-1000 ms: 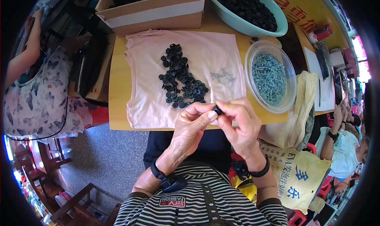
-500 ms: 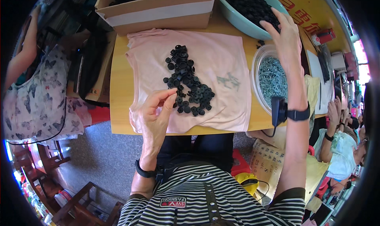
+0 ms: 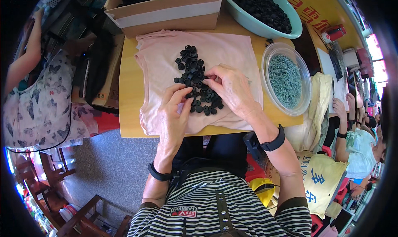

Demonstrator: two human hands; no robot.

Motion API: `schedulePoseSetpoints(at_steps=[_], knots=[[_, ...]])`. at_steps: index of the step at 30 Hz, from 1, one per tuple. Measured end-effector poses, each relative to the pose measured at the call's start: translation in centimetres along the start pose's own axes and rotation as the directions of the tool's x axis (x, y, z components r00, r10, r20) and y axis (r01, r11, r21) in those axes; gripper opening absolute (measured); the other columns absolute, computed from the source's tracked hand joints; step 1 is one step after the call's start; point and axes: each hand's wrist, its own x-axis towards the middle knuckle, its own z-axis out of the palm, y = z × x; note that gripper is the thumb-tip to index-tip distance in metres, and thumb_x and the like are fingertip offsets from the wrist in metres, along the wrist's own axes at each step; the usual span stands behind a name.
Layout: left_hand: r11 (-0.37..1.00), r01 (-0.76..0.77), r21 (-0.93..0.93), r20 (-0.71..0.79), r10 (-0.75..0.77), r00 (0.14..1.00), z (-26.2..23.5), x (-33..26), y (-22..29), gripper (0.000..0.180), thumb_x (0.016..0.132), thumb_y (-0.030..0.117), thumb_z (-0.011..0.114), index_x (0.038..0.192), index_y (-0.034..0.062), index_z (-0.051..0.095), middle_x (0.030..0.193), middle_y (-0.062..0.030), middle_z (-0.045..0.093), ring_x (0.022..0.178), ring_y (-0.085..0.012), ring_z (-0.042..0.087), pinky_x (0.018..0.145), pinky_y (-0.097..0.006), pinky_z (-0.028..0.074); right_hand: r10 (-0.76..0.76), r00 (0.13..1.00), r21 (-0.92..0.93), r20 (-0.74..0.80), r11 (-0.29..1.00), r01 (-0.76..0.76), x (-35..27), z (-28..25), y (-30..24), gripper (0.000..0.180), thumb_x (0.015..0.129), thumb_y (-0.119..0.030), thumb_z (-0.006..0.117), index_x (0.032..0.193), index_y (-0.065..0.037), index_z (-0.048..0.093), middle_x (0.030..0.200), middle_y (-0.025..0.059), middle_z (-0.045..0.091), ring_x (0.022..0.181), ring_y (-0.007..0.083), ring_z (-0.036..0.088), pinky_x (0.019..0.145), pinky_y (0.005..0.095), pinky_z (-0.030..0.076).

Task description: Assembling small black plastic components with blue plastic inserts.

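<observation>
A heap of small black plastic caps (image 3: 191, 62) lies on a pale pink cloth (image 3: 161, 54), which looks like a spread shirt. My left hand (image 3: 172, 112) is at the heap's lower left edge, thumb and forefinger curled close together over a dark piece that I cannot clearly make out. From the right, my right hand (image 3: 234, 89) reaches into the heap's middle, fingertips drawn together among the caps; what they pinch is hidden. To its right stands a clear round tub (image 3: 265, 77) of small grey-blue screws (image 3: 285, 81).
Behind the cloth stand a cardboard box (image 3: 166, 15) and a pale green basin (image 3: 248, 27), both holding black parts. A red can (image 3: 333, 32) is at the far right. A person in a butterfly-print garment (image 3: 41, 104) is at left; other people are at right.
My right hand has come from the basin down to the heap on the cloth, now covering most of the loose screws there. My left hand has shifted slightly right.
</observation>
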Motion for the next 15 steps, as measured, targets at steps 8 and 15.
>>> schedulePoseSetpoints(at_steps=[8,15], knots=[[0.999,-0.034,-0.022,0.016,0.035,0.999,2.3,1.1,-0.1,0.019,0.081,-0.003,0.061,0.100,-0.0002,0.064,0.104,-0.0119,0.060,0.091,-0.0257,0.061,0.076,-0.031,0.049,0.142,0.990,0.228,-0.013,0.964,-0.135,-0.3,-0.5,1.1,0.019,0.081,-0.004,0.058,0.098,0.001,0.065,0.077,0.0141,0.066,0.069,0.0218,0.065,0.065,0.0311,0.050],[0.982,-0.141,0.124,0.025,0.139,0.990,2.4,1.8,0.7,0.018,0.081,-0.001,0.062,0.098,0.0004,0.065,0.103,-0.0132,0.061,0.093,-0.0300,0.059,0.080,-0.033,0.048,0.347,0.921,0.654,0.176,0.658,-0.373,-1.1,-2.5,1.2,0.017,0.087,-0.008,0.059,0.100,0.000,0.067,0.078,0.0012,0.064,0.065,0.0042,0.052,0.056,0.0201,0.044]])
